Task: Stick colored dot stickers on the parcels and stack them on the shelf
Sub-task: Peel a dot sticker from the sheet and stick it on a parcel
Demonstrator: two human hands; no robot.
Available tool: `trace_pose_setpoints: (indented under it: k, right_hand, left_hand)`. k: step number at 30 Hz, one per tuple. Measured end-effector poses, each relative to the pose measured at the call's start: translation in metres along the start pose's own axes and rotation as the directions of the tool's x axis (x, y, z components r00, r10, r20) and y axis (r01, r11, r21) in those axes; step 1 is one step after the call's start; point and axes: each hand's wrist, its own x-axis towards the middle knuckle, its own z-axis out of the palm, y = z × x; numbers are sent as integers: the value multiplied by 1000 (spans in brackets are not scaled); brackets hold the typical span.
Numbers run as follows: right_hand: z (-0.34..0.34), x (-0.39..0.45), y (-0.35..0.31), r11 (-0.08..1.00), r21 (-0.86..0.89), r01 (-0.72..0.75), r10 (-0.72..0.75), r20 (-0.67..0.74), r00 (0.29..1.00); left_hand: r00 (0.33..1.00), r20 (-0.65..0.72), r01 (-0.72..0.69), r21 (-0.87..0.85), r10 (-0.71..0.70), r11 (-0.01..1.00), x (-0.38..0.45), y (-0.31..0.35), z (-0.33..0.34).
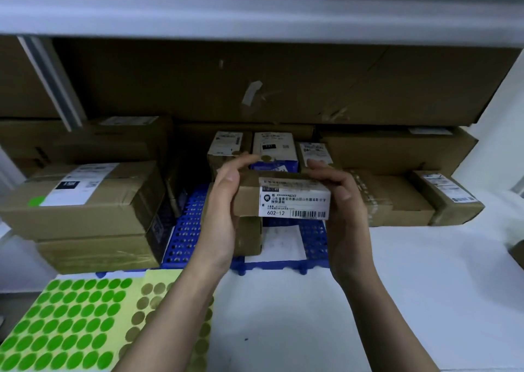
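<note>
The parcel (283, 198) is sitting at the centre of the head view, held between both hands above a blue mat (184, 230), its label facing the camera. The left hand (224, 210) is gripping its 9 o'clock end, thumb on the near face and fingers curling over the top; the right hand (340, 201) is clasping the 3 o'clock end the same way. A second box (249, 238) is lying just under it, though I cannot tell whether the two are touching. At 12 o'clock three small boxes (272, 150) are standing in a row, at least one showing a gold dot. At 7 o'clock the green dot sheet (65, 323) and the gold dot sheet (150, 300) are lying on the white shelf (312, 315). No dot is showing on the held parcel, so this looks like the stacking step, or one just before sticking. Next, it needs squaring up and lowering flat.
</note>
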Motion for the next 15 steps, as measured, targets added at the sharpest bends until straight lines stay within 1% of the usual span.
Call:
trace_pose_setpoints:
  k: [4,7,10,15]
  right_hand:
    - [6,-3,-1,996,62,59,-56,-45,997]
    - [8,-4,-1,985,91,144,-139,-63,988]
    - [11,-5,-1,971,62,231,-228,-47,972]
    - [15,-7,-2,955,16,296,-295,-30,955]
  left_hand:
    - [985,45,-169,-19,169,985,-4,-4,0]
    - [966,65,-247,-47,249,968,-5,-3,1]
    - [962,54,-262,-86,267,961,-5,0,1]
    - [967,15,-250,-96,252,963,-7,3,1]
